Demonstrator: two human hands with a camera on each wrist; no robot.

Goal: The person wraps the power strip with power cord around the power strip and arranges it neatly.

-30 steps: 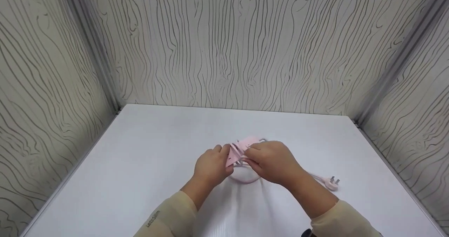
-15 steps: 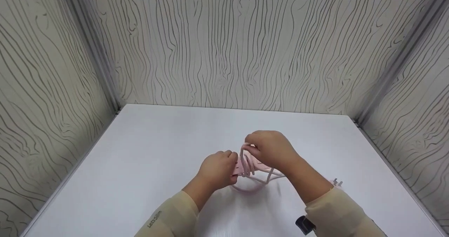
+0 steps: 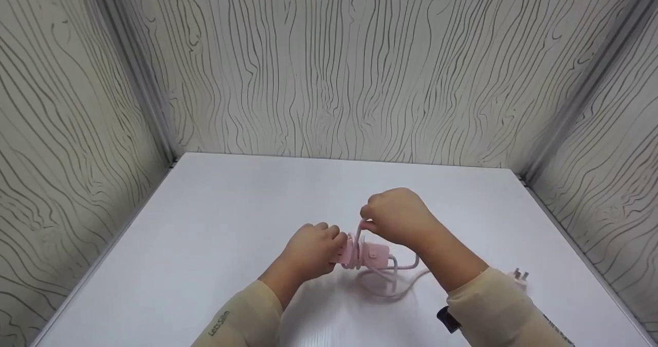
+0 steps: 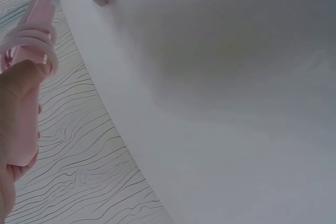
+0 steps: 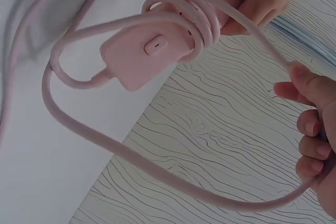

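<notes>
A pink power strip (image 5: pixel 137 59) has its own pale pink cord (image 5: pixel 185 11) wound in several turns around its middle. My left hand (image 3: pixel 316 252) grips the end of the strip away from the switch, thumb on the near face in the left wrist view. My right hand (image 3: pixel 398 216) pinches the cord between thumb and forefinger, above and right of the turns. In the right wrist view, that stretch runs taut from the turns to the fingertips, and its slack passes through the curled fingers. The three-pin plug (image 3: pixel 519 279) is beyond my right forearm, partly covered by the sleeve.
A white tabletop (image 3: pixel 247 198) lies beneath both hands. Loose cord loops hang below the strip, close over the table. Wood-grain panels (image 3: pixel 329 69) stand behind the table and at both sides, with grey metal posts (image 3: pixel 139 69) in the corners.
The right hand has lifted from beside the strip, drawing up a length of cord. The strip has turned more level and shifted lower with the left hand. The plug has slid right.
</notes>
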